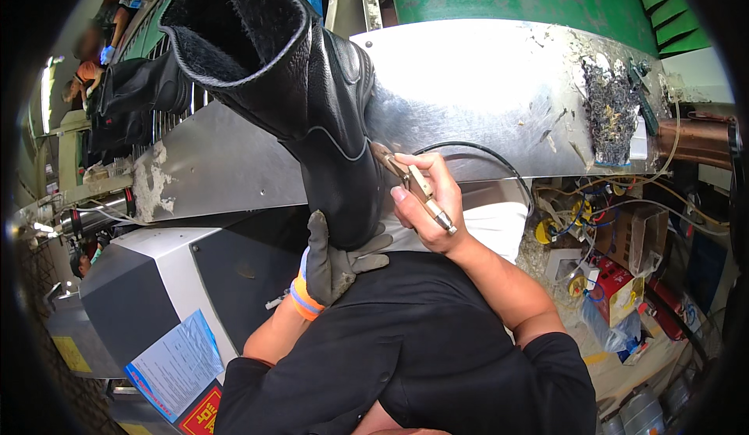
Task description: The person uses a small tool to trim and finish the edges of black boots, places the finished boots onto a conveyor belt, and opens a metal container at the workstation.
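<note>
A tall black leather boot with a fuzzy dark lining stands over the metal bench edge, its open shaft away from me and its toe toward my body. My left hand, in a grey glove with an orange cuff, cups the toe, thumb on one side and fingers beneath. My bare right hand grips a bronze-coloured hand tool with a pale lever and a metal end fitting. The tool's tip meets the boot's right side, near the sole edge. Whether its jaws are apart is too small to tell.
The shiny metal bench carries dark crusted residue at right. A black hose curves beside my right hand. More black boots and people are at far left. A grey machine housing stands left; cables and a red box lie right.
</note>
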Available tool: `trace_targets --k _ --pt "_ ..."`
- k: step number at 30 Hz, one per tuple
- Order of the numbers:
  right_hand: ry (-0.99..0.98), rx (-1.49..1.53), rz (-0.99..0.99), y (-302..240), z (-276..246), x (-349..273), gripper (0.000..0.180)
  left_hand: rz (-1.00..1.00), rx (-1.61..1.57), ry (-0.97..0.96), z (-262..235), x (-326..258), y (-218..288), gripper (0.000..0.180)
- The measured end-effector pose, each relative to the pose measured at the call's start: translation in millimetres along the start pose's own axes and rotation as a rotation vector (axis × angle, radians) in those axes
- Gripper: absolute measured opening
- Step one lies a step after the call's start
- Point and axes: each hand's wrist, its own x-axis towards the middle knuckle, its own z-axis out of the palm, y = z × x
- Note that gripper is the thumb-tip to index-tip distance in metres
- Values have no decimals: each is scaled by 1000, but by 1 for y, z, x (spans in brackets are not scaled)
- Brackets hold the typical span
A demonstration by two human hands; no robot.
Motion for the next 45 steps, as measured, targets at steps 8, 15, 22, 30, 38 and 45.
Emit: trace_targets --k 8,15,22,30,38,45 --pt "-17 6 148 -8 -9 -31 37 -88 -32 -97 9 8 0 94" --pt "82 8 238 -31 -13 -48 37 -153 48 -315 42 29 5 105" --pt "213 -151 68 -34 -6 -52 37 -171 -24 -349 54 70 -4 89" --pt "237 -193 -48 -17 4 -53 42 -278 306 -421 47 61 24 91" --pt "168 -16 -40 -38 -22 -50 39 301 1604 534 -102 -22 224 32" --pt "323 -301 -344 -28 -34 -10 35 1149 901 269 -215 49 218 39"
